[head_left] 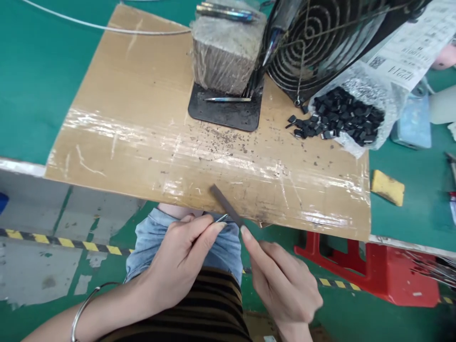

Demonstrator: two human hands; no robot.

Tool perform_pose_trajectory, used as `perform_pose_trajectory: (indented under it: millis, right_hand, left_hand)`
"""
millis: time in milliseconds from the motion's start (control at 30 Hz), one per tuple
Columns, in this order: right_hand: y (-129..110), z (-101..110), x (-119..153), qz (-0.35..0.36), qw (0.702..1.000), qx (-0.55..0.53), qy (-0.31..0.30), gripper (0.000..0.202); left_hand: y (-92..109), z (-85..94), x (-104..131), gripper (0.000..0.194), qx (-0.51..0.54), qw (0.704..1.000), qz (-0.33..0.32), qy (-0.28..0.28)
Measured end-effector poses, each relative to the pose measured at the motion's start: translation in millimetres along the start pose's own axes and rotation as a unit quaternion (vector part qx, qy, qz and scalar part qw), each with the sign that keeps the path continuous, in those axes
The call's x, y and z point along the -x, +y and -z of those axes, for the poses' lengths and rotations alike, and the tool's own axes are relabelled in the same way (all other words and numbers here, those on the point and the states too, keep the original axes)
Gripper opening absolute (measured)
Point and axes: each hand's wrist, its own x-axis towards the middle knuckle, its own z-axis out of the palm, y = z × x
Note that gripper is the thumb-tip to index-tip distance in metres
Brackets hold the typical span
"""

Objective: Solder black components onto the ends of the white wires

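My left hand [188,256] is closed in a pinch around a thin pointed metal rod [222,218]; only its bright end sticks out past the thumb and forefinger. A flat dark grey file [226,204] extends up and left from my right hand [281,280], whose fingers are closed on its near end. The rod's point meets the file's edge or lies just beside it; which, I cannot tell. Both hands are at the front edge of the cardboard sheet [142,156], above my lap. A similar slim pointed metal piece [228,99] rests on a black plate [224,116].
Behind the plate stands a plastic-wrapped block [224,61] with metal rods on top. A black fan [309,42] is beside it. Small black parts [345,114] spill from a clear bag [386,95]. A yellow sponge [387,187] lies right; below is a red stool [392,275].
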Motion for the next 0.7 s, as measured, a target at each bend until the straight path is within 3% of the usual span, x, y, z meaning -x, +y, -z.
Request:
perform_pose_trajectory:
  millis: [67, 233, 333, 467, 700]
  right_hand:
    - [0.5, -6.1, -5.0, 0.002, 1.0, 0.003, 0.019, 0.07]
    - [-1.4, 4.8, 3.5, -0.001, 0.999, -0.017, -0.029, 0.068]
    - [-3.2, 8.1, 1.3, -0.006, 1.0, -0.013, -0.028, 0.068]
    - [-6.0, 0.7, -14.0, -0.009, 1.0, 0.006, -0.012, 0.072]
    - [-9.5, 10.9, -1.1, -0.029, 0.998, -0.017, -0.048, 0.067]
  left_hand:
    - [1.7, 0.3, 0.2, 0.041, 0.012, 1.0, -0.001, 0.002]
    - [2.5, 1.8, -0.2, 0.041, -0.011, 1.0, -0.026, 0.003]
    - [-1.7, 1.5, 0.6, 0.041, -0.09, 0.991, -0.088, 0.036]
    - [-8.3, -1.6, 2.4, 0.038, -0.201, 0.957, -0.184, 0.094]
    - [-8.9, -2.7, 1.5, 0.037, -0.202, 0.959, -0.183, 0.078]
